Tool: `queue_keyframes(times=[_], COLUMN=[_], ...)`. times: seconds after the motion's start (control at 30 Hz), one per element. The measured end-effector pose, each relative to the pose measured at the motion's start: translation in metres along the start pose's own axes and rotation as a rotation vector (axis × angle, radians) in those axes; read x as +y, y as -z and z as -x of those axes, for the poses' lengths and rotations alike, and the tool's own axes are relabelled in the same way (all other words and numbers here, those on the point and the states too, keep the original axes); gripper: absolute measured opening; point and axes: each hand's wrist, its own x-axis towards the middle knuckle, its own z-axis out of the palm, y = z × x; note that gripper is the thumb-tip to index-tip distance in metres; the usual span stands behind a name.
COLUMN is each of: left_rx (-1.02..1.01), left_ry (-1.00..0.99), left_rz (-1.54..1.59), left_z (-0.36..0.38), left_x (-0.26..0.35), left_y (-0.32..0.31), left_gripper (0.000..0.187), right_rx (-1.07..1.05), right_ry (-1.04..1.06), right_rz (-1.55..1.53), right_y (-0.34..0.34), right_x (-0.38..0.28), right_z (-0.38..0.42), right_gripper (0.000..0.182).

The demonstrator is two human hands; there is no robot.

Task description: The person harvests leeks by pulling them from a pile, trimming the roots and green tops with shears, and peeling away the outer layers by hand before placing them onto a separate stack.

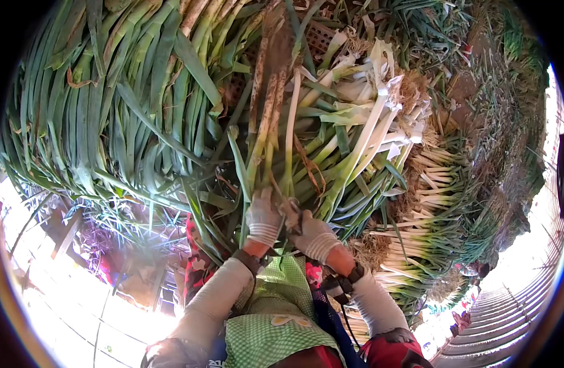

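Note:
My left hand point(262, 216), in a whitish knit glove, is closed around the green part of a scallion point(268, 156) in front of my apron. Its stalk runs away from me and is streaked with brown, dry skin. Beside it, my gloved right hand point(315, 234) is closed with the fingers pinched on a brownish dry leaf point(290, 211) close to the left hand. A cleaner pale scallion point(292, 126) lies just beyond. To the right, a pile of scallions point(371, 126) shows white stalks and roots.
A thick heap of long green leaves point(116, 116) fills the upper left. On the right, rows of scallions point(435, 196) lie with white ends facing me. Part of a brown perforated crate point(319, 40) shows at the top. A ribbed sheet wall point(509, 313) curves along the lower right.

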Motion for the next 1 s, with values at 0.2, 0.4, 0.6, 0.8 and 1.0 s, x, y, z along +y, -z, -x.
queue_keyframes(times=[0.2, 0.4, 0.6, 0.8, 1.0], left_rx=[-0.136, -0.371, -0.446, -0.492, -0.43], left_ry=[0.096, 0.384, 0.392, 0.401, 0.159], left_rz=[-0.218, -0.209, 0.339, 0.664, 0.684], left_z=[-0.033, -0.069, -0.091, -0.05, -0.045], left_x=[0.008, 0.017, -0.028, -0.029, -0.044], left_y=[0.007, -0.001, -0.02, -0.021, -0.042], left_gripper=[0.06, 0.052, 0.035, 0.032, 0.035], right_rx=[0.281, 0.13, 0.332, 0.175, 0.412], right_ry=[-0.03, -0.076, 0.017, -0.112, -0.012], right_rz=[-0.097, -0.006, -0.062, 0.007, -0.071], right_y=[0.016, 0.014, 0.046, 0.032, 0.072], right_x=[-0.004, -0.013, -0.013, -0.007, -0.017], right_z=[-0.038, -0.039, -0.063, -0.017, -0.077], right_gripper=[0.055, 0.058, 0.064, 0.065, 0.057])
